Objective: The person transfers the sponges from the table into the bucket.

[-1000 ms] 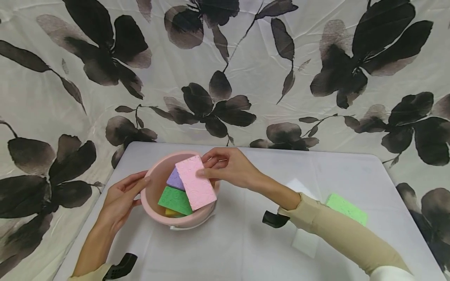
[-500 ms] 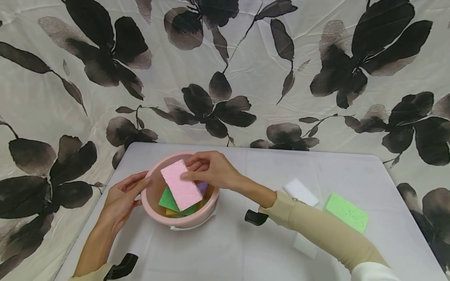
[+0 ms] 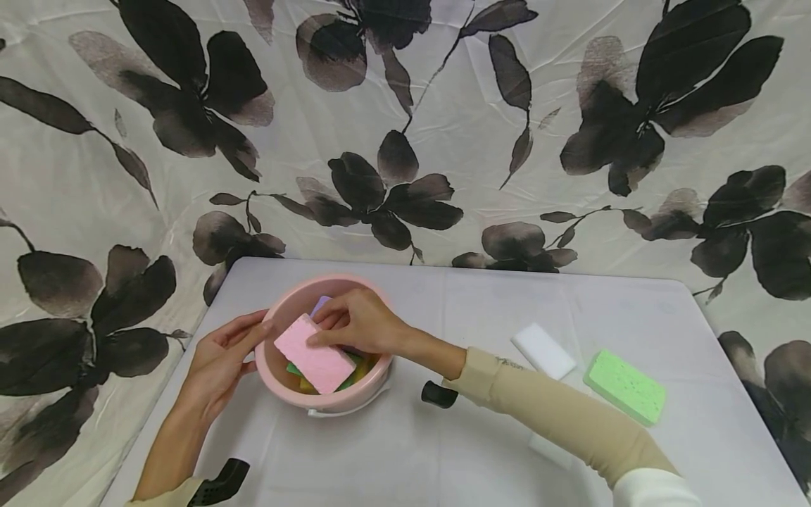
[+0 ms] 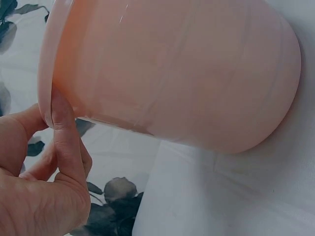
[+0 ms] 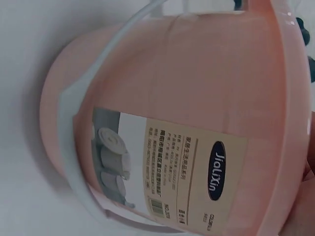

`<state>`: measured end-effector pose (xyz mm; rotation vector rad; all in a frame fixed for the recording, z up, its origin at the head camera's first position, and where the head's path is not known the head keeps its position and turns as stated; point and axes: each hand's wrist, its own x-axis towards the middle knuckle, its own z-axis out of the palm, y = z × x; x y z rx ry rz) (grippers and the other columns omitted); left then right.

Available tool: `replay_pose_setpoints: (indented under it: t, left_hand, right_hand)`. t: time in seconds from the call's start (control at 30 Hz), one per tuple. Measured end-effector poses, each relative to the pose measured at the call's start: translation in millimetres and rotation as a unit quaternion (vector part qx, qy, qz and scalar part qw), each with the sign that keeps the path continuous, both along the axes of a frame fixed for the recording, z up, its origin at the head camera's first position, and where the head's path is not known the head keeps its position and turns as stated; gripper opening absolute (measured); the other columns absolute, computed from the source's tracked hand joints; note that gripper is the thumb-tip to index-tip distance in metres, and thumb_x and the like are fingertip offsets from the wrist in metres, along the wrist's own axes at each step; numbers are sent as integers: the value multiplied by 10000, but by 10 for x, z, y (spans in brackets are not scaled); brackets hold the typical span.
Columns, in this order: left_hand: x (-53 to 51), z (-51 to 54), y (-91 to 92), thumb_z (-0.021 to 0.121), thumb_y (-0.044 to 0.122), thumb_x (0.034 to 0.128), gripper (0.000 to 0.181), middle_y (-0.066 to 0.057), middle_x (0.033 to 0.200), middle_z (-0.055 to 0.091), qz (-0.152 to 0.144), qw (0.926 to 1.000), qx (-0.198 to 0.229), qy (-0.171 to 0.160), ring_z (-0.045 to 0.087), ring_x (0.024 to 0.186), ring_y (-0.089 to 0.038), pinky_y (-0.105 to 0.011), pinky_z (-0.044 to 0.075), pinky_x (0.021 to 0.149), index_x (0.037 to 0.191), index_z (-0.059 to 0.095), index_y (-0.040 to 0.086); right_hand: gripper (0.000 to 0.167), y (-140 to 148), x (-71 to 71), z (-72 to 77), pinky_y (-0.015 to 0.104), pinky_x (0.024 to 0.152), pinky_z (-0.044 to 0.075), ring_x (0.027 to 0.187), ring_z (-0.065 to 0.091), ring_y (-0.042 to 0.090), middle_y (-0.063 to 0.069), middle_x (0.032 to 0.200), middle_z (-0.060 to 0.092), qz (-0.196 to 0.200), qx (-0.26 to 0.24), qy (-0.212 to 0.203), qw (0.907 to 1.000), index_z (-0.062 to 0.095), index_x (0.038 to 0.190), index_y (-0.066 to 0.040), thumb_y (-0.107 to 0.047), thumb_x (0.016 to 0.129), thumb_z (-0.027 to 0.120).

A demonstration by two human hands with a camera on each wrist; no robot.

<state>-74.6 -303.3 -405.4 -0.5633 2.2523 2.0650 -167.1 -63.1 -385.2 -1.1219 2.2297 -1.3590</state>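
A pink bucket (image 3: pixel 272 384) stands at the left of the table, and its side fills much of the left wrist view (image 4: pixel 172 73). My left hand (image 3: pixel 212 366) pinches the rim on its left side, thumb and fingers on either side of the rim (image 4: pixel 45 64). Inside the mouth of the bucket, my right hand (image 3: pixel 364 324) holds a pink sponge (image 3: pixel 317 357) by its upper right edge, tilted. Under and behind it show parts of a purple sponge (image 3: pixel 320 304), a green one (image 3: pixel 293 369) and a yellow one (image 3: pixel 307 386).
On the right of the white table (image 3: pixel 405 451) lie a white sponge (image 3: pixel 543 351) and a light green sponge (image 3: pixel 625 386). Another white piece (image 3: pixel 550 451) is partly hidden beneath my right sleeve. The bucket's white handle (image 3: pixel 351 408) hangs down at the front. A floral cloth hangs behind.
My right hand has moved left and lower into the bucket with the pink sponge, uncovering more of the white sponge on the table. My left hand has stayed on the rim.
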Motion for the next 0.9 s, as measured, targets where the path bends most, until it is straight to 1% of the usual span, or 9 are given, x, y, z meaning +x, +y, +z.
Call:
replay_pose_setpoints:
  t: [0.1,0.2,0.27,0.37,0.5,0.6,0.67,0.77,0.9]
  left_hand:
    - [-4,-1,2,776,390,919,628,187,1113,689,-16,10000,4,-2,678,1001,-6,-247,610,756,1428,566,88]
    - [-6,0,1,779,390,916,638,186,1114,691,-17,10000,53,-22,678,999,-7,-246,609,755,1434,560,89]
    - [-10,3,0,776,396,917,643,191,1114,689,-32,10000,22,-38,676,998,-6,-245,609,753,1438,556,90]
    - [-11,5,-3,766,405,926,650,195,1117,683,-74,9999,-57,-61,673,1000,-8,-245,608,758,1448,546,87]
    - [-12,-1,-2,760,410,929,657,203,1115,683,-102,9999,-89,-80,669,997,-11,-244,607,755,1456,539,85]
    - [-14,-8,-4,764,407,926,663,210,1114,685,-84,9999,-66,-84,668,995,-6,-240,605,750,1459,535,85]
    - [-15,-11,-8,766,402,925,662,210,1113,685,-61,9999,-35,-91,670,993,-5,-237,605,751,1459,535,85]
    - [-17,-16,-15,764,406,926,641,217,1108,681,-69,9999,-63,-108,670,987,0,-236,604,755,1449,546,105]
    - [-23,-16,-18,770,393,925,595,210,1101,688,-67,9999,46,-131,666,975,-9,-237,605,745,1418,569,128]
  right_hand:
    - [269,-43,10,-2,114,743,518,748,637,-72,3,882,774,114,257,449,9986,797,1065,-55,-201,851,868]
    - [272,-79,23,-2,104,708,491,761,615,-67,-10,889,777,233,451,804,9955,803,1080,-68,-230,867,854]
    - [260,-91,30,-4,99,680,476,768,609,-49,-8,893,778,304,487,938,9939,803,1078,-66,-228,879,842]
    - [214,-93,36,-14,94,671,470,776,611,-39,-11,893,779,366,513,1091,9920,809,1041,-65,-218,893,827]
    - [158,-55,36,-18,121,731,509,792,611,-27,-15,896,766,383,543,1112,9916,799,1011,-64,-188,913,809]
    - [158,0,33,-7,171,787,543,814,621,8,7,921,751,411,491,1033,9926,774,1037,-45,-163,933,785]
    - [172,49,26,8,196,812,555,830,625,30,23,938,742,408,401,929,9940,754,1058,-28,-145,935,779]
    - [203,131,10,27,199,827,556,850,628,49,39,956,730,387,264,671,9966,727,1083,-2,-129,932,776]
    - [229,259,-14,65,215,834,561,865,621,53,42,964,711,292,176,413,9986,706,1109,7,-117,929,773]
